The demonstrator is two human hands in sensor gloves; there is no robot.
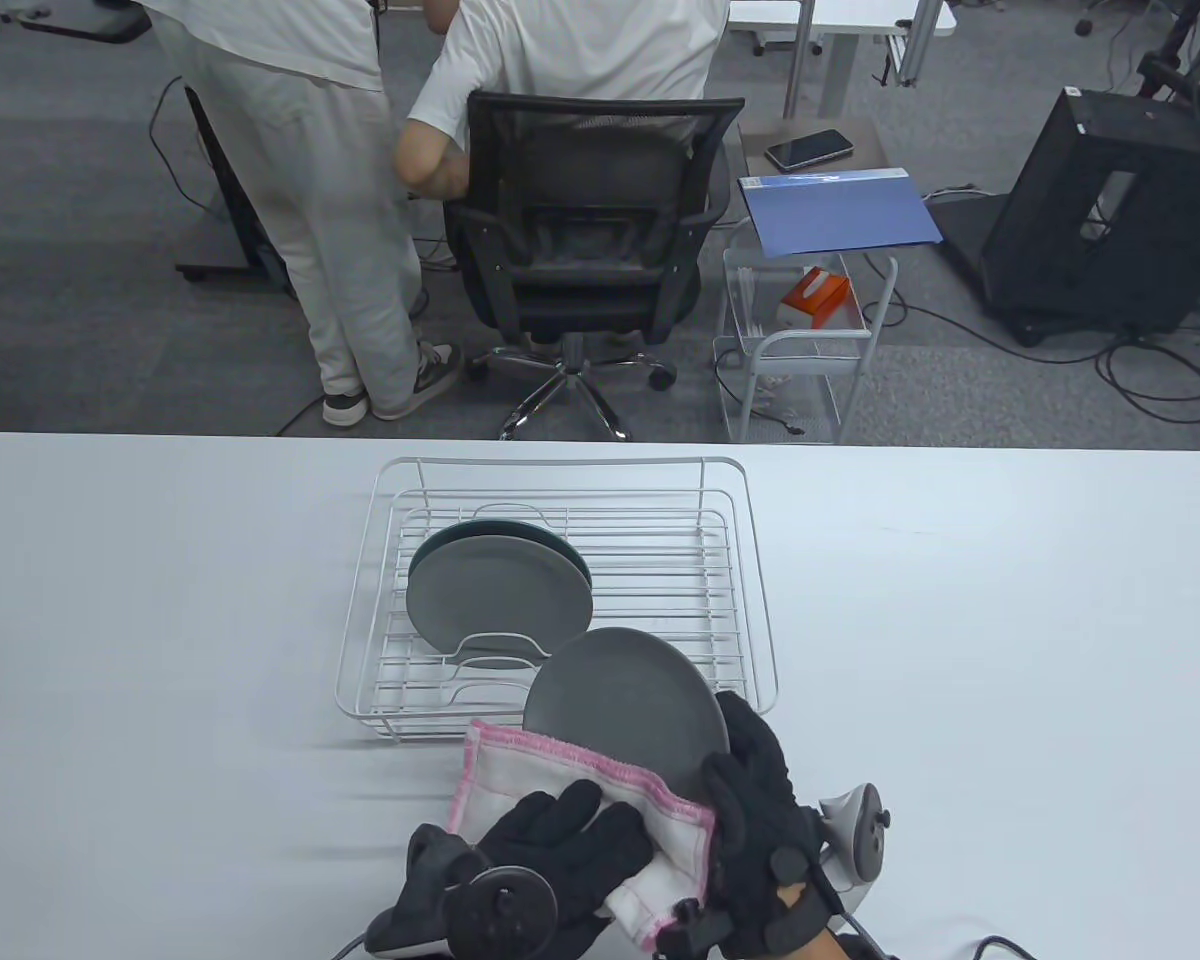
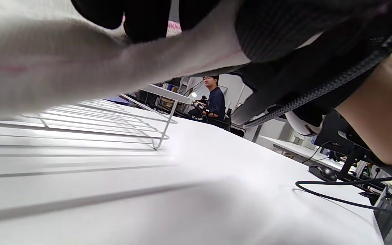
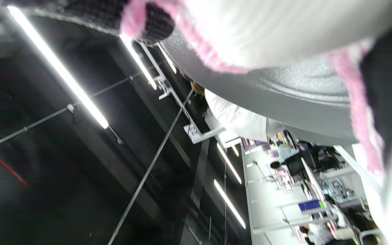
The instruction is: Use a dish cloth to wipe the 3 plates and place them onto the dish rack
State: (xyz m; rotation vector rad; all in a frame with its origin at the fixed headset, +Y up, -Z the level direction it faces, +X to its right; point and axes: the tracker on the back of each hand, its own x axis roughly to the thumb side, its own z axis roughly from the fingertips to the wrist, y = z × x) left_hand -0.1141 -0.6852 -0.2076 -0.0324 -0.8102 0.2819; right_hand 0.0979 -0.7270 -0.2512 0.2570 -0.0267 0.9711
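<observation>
The dish cloth is covering the near part of the held plate, and the left hand is lying over the cloth, so the contact beneath is not showing. Behind the front plate in the dish rack, only a dark rim of the rear plate is peeking out. In both wrist views blurred cloth and glove are filling the top, and the right hand is running off the table view's bottom edge.
</observation>
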